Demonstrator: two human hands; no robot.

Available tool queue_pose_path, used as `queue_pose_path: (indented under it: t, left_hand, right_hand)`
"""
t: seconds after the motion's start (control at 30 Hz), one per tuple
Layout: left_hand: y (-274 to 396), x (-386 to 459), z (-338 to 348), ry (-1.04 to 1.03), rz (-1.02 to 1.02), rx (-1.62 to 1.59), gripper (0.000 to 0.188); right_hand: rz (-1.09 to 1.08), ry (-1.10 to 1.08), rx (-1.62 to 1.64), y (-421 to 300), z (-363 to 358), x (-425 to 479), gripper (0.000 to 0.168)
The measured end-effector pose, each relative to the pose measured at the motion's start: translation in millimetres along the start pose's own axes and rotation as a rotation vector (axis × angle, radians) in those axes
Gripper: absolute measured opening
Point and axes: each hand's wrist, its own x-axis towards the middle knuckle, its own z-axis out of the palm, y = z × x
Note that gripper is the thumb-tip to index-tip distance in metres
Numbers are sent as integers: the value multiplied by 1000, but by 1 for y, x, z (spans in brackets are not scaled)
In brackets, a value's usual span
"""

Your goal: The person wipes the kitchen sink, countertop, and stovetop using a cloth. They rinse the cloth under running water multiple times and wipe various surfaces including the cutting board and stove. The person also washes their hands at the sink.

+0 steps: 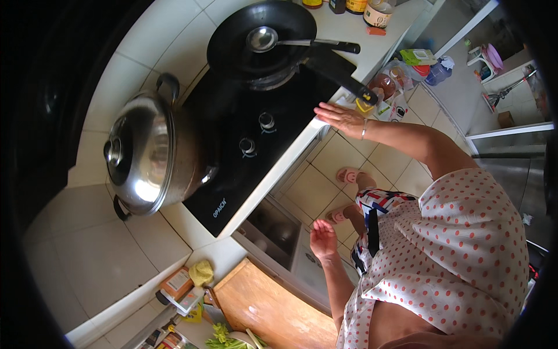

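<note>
My right hand [342, 118], flat with fingers stretched out, is at the front edge of the white counter [279, 168]; contact is hard to confirm. Just beyond its fingers is the long black handle [344, 80] of a dark wok [231, 48]. A steel ladle [263, 39] lies in the wok, its handle over the rim. My left hand [323, 240] hangs in the air before my body, palm partly showing, fingers loosely curled around nothing. Both pans stand on a black glass gas hob [279, 152]: the wok, and a large lidded steel pot [146, 148].
Two control knobs [247, 147] sit near the hob's front. A wooden cutting board [274, 301] lies by leafy greens [222, 336], a yellow cloth [201, 273] and an orange-brown container [175, 281]. Jars [377, 15] stand behind the wok. Bags [392, 83] rest on the tiled floor [314, 187].
</note>
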Motion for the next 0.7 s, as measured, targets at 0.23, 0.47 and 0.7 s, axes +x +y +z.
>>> queue_pose_path:
  t: [0.23, 0.47, 0.7]
  left_hand:
    - [-45, -5, 14, 157, 63, -31, 31]
    - [-103, 20, 68, 4, -8, 79, 29]
    - [-126, 4, 97, 69, 31, 100, 21]
  right_hand:
    - [94, 363, 70, 107, -10, -47, 47]
    - [318, 251, 156, 222, -56, -30, 44]
    - [402, 258, -2, 226, -43, 1, 56]
